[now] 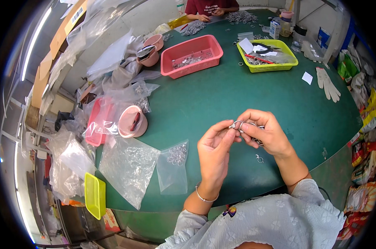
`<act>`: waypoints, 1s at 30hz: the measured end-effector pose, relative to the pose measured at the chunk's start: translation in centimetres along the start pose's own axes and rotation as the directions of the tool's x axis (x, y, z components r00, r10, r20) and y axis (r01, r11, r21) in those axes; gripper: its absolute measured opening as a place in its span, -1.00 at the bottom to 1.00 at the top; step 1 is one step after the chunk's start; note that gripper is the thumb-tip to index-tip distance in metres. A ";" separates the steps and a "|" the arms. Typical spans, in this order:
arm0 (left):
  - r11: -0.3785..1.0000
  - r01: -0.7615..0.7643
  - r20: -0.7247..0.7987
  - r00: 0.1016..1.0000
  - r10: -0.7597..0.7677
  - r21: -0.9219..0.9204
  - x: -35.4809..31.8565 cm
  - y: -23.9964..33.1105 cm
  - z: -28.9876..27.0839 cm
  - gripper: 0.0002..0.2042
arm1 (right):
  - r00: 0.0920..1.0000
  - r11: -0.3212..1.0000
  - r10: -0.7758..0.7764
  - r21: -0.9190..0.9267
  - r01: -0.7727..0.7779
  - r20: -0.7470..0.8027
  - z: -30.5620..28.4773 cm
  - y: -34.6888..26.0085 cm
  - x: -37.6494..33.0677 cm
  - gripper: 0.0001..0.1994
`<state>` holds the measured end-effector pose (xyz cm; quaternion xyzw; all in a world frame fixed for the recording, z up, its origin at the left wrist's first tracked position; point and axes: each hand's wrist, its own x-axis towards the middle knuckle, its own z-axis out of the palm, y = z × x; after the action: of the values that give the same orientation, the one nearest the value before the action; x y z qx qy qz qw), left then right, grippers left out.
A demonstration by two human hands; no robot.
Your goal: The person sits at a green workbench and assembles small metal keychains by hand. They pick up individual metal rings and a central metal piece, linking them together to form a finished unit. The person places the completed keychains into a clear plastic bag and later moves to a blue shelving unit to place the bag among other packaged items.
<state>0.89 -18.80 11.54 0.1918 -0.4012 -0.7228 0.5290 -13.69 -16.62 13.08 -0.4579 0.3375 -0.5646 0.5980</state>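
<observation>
My left hand (215, 151) pinches a small silver metal ring piece (238, 124) between thumb and fingertips. My right hand (267, 133) grips the same piece from the other side, and more metal rings (260, 129) show between its curled fingers. Both hands are closed and meet above the green table. Just below the right hand, a loose metal ring with a small clasp (259, 158) lies on the tabletop. To the left of my left hand rests a clear plastic bag (172, 168) with several metal rings inside.
A pink tray (192, 69) of metal parts stands far left, a yellow-green tray (271, 68) with pliers far right. A white glove (328, 85) lies right. Pink cups (132, 121) and plastic bags crowd the left edge. Another person (210, 8) sits across the table (183, 103).
</observation>
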 end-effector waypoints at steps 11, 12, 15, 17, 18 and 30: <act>0.995 -0.006 -0.025 1.000 0.004 -0.097 0.1 0.3 -0.2 -0.82 | 0.999 0.999 -0.037 -0.007 0.037 0.030 0.3 -0.4 -0.3 -0.77; 0.998 -0.024 -0.033 0.999 0.022 -0.063 0.1 0.3 -0.1 -0.82 | 0.999 0.999 -0.037 -0.008 0.037 0.037 0.3 -0.4 -0.3 -0.76; 0.997 -0.068 0.008 0.998 0.068 0.033 -0.1 0.4 -0.5 -0.83 | 0.998 0.999 -0.037 -0.007 0.038 0.048 0.4 -0.5 -0.5 -0.75; 0.988 -0.124 0.027 0.992 0.122 0.091 -0.1 0.7 -0.5 -0.84 | 0.999 0.999 -0.035 -0.008 0.036 0.041 0.6 -0.7 -0.7 -0.75; 0.982 -0.151 0.037 0.988 0.148 0.117 -0.2 0.9 -0.5 -0.84 | 0.998 0.999 -0.039 -0.011 0.040 0.048 0.6 -0.8 -0.8 -0.76; 0.977 -0.184 0.059 0.982 0.179 0.105 -0.5 1.3 0.1 -0.81 | 0.998 0.998 -0.057 -0.040 0.058 0.038 0.6 -0.7 -1.1 -0.86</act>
<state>1.78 -18.49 12.59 0.1653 -0.4689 -0.6528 0.5715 -13.48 -15.44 13.81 -0.4899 0.3245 -0.5660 0.5783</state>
